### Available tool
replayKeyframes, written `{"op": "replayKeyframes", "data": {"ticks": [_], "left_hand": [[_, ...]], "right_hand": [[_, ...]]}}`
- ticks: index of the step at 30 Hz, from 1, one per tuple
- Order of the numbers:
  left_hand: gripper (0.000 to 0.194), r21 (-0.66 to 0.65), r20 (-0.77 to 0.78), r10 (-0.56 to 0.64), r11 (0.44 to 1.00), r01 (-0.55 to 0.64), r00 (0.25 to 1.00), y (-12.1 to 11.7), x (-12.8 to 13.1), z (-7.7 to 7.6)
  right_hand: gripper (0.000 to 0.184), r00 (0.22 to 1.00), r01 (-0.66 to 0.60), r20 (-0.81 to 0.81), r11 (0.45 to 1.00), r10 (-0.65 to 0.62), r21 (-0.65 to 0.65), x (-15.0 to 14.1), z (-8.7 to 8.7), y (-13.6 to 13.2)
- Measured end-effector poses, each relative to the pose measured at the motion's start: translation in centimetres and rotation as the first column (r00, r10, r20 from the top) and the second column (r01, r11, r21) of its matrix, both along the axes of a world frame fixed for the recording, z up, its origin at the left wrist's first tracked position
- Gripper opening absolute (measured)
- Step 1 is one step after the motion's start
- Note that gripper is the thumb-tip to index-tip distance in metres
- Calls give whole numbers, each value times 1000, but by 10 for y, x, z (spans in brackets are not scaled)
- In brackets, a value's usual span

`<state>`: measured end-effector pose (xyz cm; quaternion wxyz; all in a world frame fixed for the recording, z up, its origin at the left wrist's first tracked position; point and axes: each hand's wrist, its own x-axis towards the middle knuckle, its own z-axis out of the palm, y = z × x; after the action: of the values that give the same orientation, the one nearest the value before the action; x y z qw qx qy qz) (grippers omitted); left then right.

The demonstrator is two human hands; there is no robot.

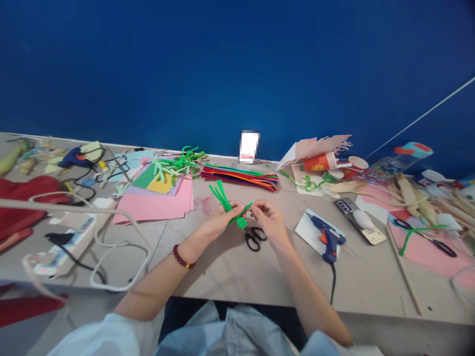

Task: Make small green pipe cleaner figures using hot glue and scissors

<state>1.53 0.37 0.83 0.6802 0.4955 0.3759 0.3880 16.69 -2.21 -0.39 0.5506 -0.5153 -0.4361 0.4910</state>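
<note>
Green pipe-cleaner bundle (pixel 222 197) is held above a pale beige table (pixel 222 272), its long axis slanting so the loose ends point up and to the left, away from the person. Its lower end runs down and right to a small round green knob (pixel 241 223), just below the fingers. A single green strand (pixel 243 212) crosses from the bundle toward the other hand.

The left hand (pixel 220 221) has a closed grip around the bundle's middle, and its fingers hide that stretch, so how the strand joins there is hard to make out. The right hand (pixel 269 222) is just beside it, its fingertips pinched on the strand's far end; the exact hold is unclear. Both forearms rise from the bottom edge in pale blue sleeves, elbows apart, and a dark red beaded bracelet (pixel 181 257) circles the left wrist.

Black-handled scissors (pixel 255 239) lie on the table just below the hands. A bundle of multicoloured pipe cleaners (pixel 239 177) lies beyond them, pink paper sheets (pixel 156 206) to the left, and a blue hot glue gun (pixel 326 238) to the right.
</note>
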Motion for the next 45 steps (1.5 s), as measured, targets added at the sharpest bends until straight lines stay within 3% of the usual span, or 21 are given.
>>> {"op": "replayKeyframes", "data": {"ticks": [5,11,15,21,25,29,32,34,36,40,43,45], "left_hand": [[20,-59,25,-33,998,34,999,0,-2,1],[18,132,-24,113,985,-109,993,-2,3,-4],[18,188,-67,203,964,-187,977,2,2,-6],[18,124,-86,128,985,-117,988,6,-5,-1],[18,84,-74,60,995,-53,995,5,-7,3],[19,136,-118,0,991,17,993,4,-5,1],[18,257,-198,15,966,37,980,4,-3,-3],[16,368,-296,59,928,57,953,3,-3,-6],[14,515,-414,139,851,105,899,2,-3,-8],[13,756,-529,308,595,275,791,-2,-5,-9],[15,811,-525,323,470,348,787,-2,-6,-8],[15,815,-508,275,461,351,816,-1,-6,-8]], "right_hand": [[20,985,34,166,997,-46,70,-1,7,-4],[19,913,64,386,982,-129,175,-6,11,-10],[11,865,-28,491,964,-109,263,-7,5,-9],[14,653,-275,731,836,-200,474,7,5,-3],[19,549,-394,795,758,-259,519,16,8,-1],[17,542,-398,797,754,-266,523,16,9,-2],[15,602,-341,764,790,-232,509,13,7,-2],[16,676,-293,715,826,-177,482,12,6,-2],[17,748,-244,654,873,-107,422,11,5,-1],[20,869,-151,490,979,66,135,13,1,3],[24,955,-142,246,984,164,-106,16,-2,5],[27,973,-180,108,964,203,-194,18,-3,6]]}}
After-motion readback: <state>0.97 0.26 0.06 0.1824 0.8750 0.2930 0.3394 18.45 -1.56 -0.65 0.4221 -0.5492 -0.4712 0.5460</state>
